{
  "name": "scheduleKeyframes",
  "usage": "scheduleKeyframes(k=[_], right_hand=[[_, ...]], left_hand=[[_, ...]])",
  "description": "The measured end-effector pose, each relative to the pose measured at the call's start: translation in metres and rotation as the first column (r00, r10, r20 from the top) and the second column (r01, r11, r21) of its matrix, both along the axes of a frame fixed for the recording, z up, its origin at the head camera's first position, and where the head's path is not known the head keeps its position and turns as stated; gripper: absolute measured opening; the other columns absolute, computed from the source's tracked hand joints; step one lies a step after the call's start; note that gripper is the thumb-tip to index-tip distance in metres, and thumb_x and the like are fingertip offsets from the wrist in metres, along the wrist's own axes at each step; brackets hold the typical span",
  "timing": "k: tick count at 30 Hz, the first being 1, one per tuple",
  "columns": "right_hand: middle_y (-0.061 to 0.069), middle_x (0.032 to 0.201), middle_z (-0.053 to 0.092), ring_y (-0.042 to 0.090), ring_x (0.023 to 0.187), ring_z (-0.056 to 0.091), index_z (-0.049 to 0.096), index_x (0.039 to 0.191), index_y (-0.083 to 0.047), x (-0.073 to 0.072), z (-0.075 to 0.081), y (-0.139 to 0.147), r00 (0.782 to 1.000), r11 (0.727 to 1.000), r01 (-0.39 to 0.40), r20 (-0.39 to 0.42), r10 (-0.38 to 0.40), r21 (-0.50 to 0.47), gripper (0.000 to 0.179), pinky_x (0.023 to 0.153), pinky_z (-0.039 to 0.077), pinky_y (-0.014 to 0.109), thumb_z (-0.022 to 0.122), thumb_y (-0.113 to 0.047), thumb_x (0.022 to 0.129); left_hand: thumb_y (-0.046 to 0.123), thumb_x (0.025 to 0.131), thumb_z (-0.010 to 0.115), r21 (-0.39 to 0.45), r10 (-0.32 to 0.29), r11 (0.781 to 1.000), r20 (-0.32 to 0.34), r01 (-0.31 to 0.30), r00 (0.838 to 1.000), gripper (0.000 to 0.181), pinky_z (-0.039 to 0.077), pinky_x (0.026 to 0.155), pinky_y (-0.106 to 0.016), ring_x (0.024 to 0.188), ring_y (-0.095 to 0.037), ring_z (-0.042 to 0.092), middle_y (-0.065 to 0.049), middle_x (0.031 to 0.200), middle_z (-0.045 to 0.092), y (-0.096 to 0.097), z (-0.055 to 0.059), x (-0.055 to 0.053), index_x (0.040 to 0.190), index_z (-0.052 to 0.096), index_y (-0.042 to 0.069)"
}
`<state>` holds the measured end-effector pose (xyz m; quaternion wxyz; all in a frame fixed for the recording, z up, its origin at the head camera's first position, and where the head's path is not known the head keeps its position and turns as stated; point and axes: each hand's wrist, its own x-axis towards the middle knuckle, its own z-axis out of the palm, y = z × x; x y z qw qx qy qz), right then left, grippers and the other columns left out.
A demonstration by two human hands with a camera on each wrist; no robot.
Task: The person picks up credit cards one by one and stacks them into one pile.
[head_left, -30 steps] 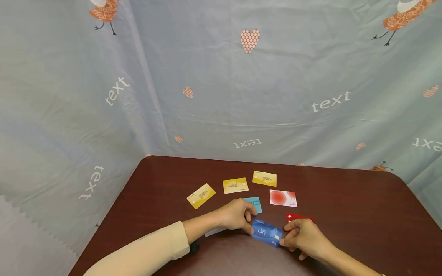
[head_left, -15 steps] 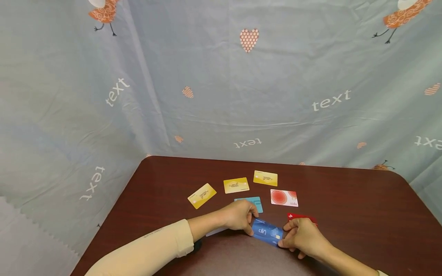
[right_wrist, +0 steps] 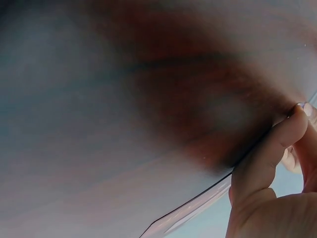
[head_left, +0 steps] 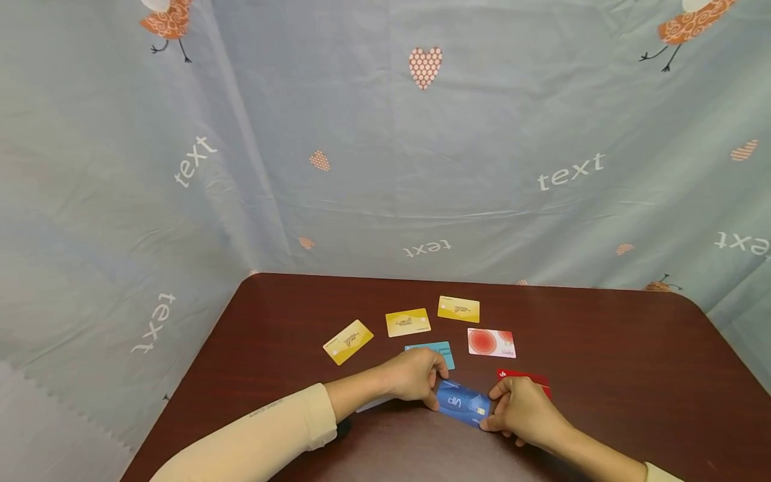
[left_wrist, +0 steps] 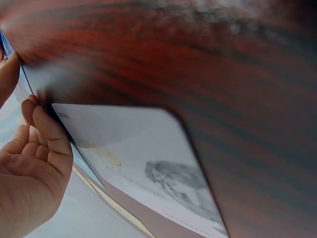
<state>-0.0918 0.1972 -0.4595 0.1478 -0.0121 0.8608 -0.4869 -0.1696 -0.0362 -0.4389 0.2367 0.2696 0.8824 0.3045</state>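
A blue VIP card is at the near part of the table, between the two hands. My left hand holds its left end by thumb and fingers. At the right end, my right hand grips the card's edge with thumb and index finger. Just beyond the left hand lies a teal card, partly covered by it. A red card sits behind the right hand, partly hidden. Under the left forearm a white card peeks out; the left wrist view shows this white card with a grey picture.
Three yellow cards lie farther back: a tilted yellow card, a middle yellow card and a right yellow card. A white card with red circles is nearby. Patterned cloth hangs behind the dark wooden table.
The head view has shifted slightly. Both hands keep their hold on the blue card, which stays in nearly the same place.
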Motion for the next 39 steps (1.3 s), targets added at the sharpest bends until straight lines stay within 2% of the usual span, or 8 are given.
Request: scheduleKeyframes(k=[10,16,25,32,39], right_hand=[[0.009,0.072,0.061,0.017,0.053,0.056,0.062,0.106,0.011,-0.0026,-0.0011,-0.0023,1.0,1.0,0.011,0.016,-0.01,-0.013,0.048,0.041,0.046,0.026,0.093,0.0,0.072],[0.009,0.072,0.061,0.018,0.053,0.057,0.061,0.104,0.011,-0.0025,-0.0015,-0.002,1.0,1.0,0.015,0.007,-0.015,-0.024,0.048,0.044,0.049,0.027,0.093,0.002,0.07],[0.008,0.072,0.062,0.018,0.055,0.057,0.063,0.095,0.005,-0.0001,-0.0021,-0.0037,1.0,0.999,0.007,-0.008,-0.008,-0.033,0.035,0.044,0.049,0.027,0.09,0.003,0.072],[0.008,0.071,0.061,0.018,0.055,0.056,0.063,0.105,0.011,-0.0006,-0.0023,-0.0036,1.0,1.0,-0.008,-0.019,0.007,-0.029,0.043,0.043,0.049,0.027,0.09,0.003,0.073],[0.004,0.069,0.061,0.017,0.05,0.056,0.063,0.107,0.011,-0.0006,-0.0021,-0.0057,0.996,0.998,-0.029,-0.08,0.033,0.055,0.053,0.043,0.048,0.029,0.096,-0.005,0.068]], left_hand=[[0.004,0.073,0.096,-0.04,-0.015,0.999,0.009,0.015,1.0,0.041,0.047,0.059,-0.021,0.061,-0.007,0.051,0.003,0.07,0.057,0.0018,0.0024,-0.0014,0.105,0.072,0.007],[0.004,0.074,0.095,-0.045,-0.009,0.999,0.031,0.01,0.999,0.043,0.044,0.057,-0.021,0.06,-0.008,0.049,0.002,0.069,0.056,0.0026,0.0037,-0.0004,0.109,0.07,0.007],[0.005,0.074,0.096,-0.07,-0.015,0.997,0.012,0.016,1.0,0.041,0.047,0.058,-0.021,0.06,-0.007,0.051,0.002,0.068,0.058,0.0038,0.0052,0.0008,0.105,0.069,0.007],[0.005,0.074,0.096,-0.091,-0.017,0.996,0.006,0.018,1.0,0.041,0.048,0.058,-0.021,0.06,-0.007,0.052,0.002,0.067,0.058,0.0053,0.006,0.0011,0.105,0.069,0.006],[0.006,0.074,0.096,-0.093,-0.022,0.995,0.003,0.022,1.0,0.04,0.047,0.058,-0.021,0.061,-0.007,0.052,0.003,0.069,0.058,0.0042,0.0058,0.0012,0.104,0.069,0.007]])
